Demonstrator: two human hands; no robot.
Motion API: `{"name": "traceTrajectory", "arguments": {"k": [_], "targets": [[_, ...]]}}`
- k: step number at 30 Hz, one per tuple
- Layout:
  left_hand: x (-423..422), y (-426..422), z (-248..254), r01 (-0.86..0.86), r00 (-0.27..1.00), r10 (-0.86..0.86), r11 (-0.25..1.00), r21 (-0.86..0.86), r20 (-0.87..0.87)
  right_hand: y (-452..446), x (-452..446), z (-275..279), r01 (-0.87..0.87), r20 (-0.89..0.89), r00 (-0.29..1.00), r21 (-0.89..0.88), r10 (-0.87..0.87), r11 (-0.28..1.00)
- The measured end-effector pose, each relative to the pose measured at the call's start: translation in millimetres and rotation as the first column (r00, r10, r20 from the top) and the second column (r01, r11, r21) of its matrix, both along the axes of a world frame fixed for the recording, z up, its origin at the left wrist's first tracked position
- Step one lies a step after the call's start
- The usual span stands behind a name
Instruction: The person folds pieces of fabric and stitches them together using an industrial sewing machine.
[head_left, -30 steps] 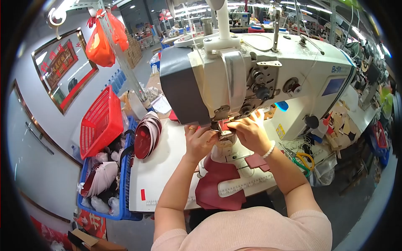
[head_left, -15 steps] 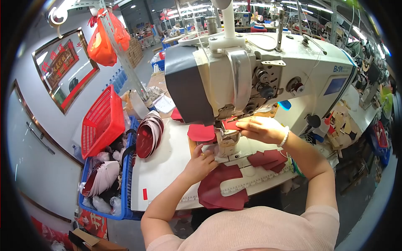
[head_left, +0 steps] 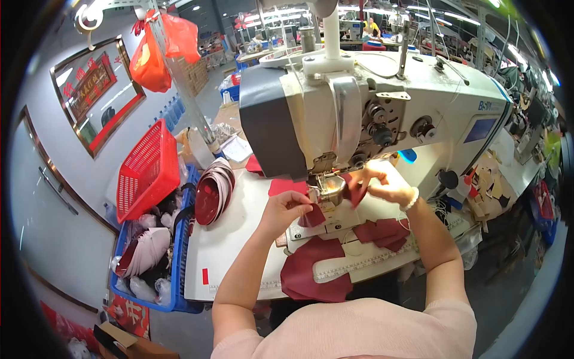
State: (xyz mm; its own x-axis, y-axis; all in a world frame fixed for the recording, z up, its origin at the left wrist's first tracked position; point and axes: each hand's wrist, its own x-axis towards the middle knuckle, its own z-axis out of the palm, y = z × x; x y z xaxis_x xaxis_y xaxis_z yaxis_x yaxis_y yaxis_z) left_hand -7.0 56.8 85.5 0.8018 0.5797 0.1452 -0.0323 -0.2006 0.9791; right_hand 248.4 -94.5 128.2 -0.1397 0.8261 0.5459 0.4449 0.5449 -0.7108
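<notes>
My left hand (head_left: 286,212) pinches a small dark red piece (head_left: 313,216) just left of the needle area of the white sewing machine (head_left: 412,96). On the other side of the needle, my right hand (head_left: 388,184) is closed on a dark red piece (head_left: 355,190), which is blurred. Behind my left hand lies a brighter red piece (head_left: 287,186). Nearer to me a large curved dark red piece (head_left: 308,275) rests on the table by a ruler strip (head_left: 341,269). Several small dark red pieces (head_left: 382,232) overlap to its right.
Curved red and white pieces (head_left: 209,197) stand stacked on the white table (head_left: 230,239). Left of it, a red basket (head_left: 149,173) rests on a blue crate (head_left: 179,263) holding wrapped bundles. Scraps (head_left: 493,185) and cables lie at the right. A person (head_left: 373,27) is far behind.
My left hand has moved up toward the needle area and taken hold of a small dark red piece. My right hand has drawn a piece rightward, away from the needle.
</notes>
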Motion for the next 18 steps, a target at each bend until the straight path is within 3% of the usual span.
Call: {"name": "traceTrajectory", "arguments": {"k": [2, 3, 4, 6, 11, 15, 18], "targets": [[4.1, 1.0, -4.8, 0.027, 0.997, -0.023, 0.998, -0.052, 0.08, 2.8, -18.2, -0.4, 0.031, 0.267, 0.963, 0.053, -0.044, 0.998], [6.4, 2.0, -7.9, 0.039, 0.988, -0.027, 0.996, -0.077, 0.151, 7.4, -25.3, -9.0, 0.119, 0.335, 0.929, 0.132, -0.158, 0.984], [8.3, 2.5, -9.2, 0.053, 0.975, -0.03, 0.994, -0.1, 0.22, 12.8, -34.1, -14.2, 0.199, 0.239, 0.948, 0.076, -0.212, 0.977], [8.1, 1.4, -5.6, 0.059, 0.974, -0.028, 0.99, -0.131, 0.223, 12.0, -45.0, -4.9, 0.389, 0.277, 0.884, 0.008, -0.376, 0.921], [16.0, 2.5, 0.4, 0.123, 0.977, -0.069, 0.955, -0.269, 0.202, 16.4, -53.9, 11.5, 0.42, 0.164, 0.903, -0.144, -0.397, 0.896], [28.2, 2.0, 6.8, 0.034, 0.997, -0.018, 0.976, -0.215, 0.078, 26.7, -50.7, 7.8, 0.412, 0.103, 0.911, -0.181, -0.399, 0.893], [31.4, -4.2, 16.9, 0.01, 0.995, 0.015, 0.97, -0.242, 0.102, 28.4, -49.5, 14.2, 0.485, 0.215, 0.87, -0.213, -0.444, 0.848]]}}
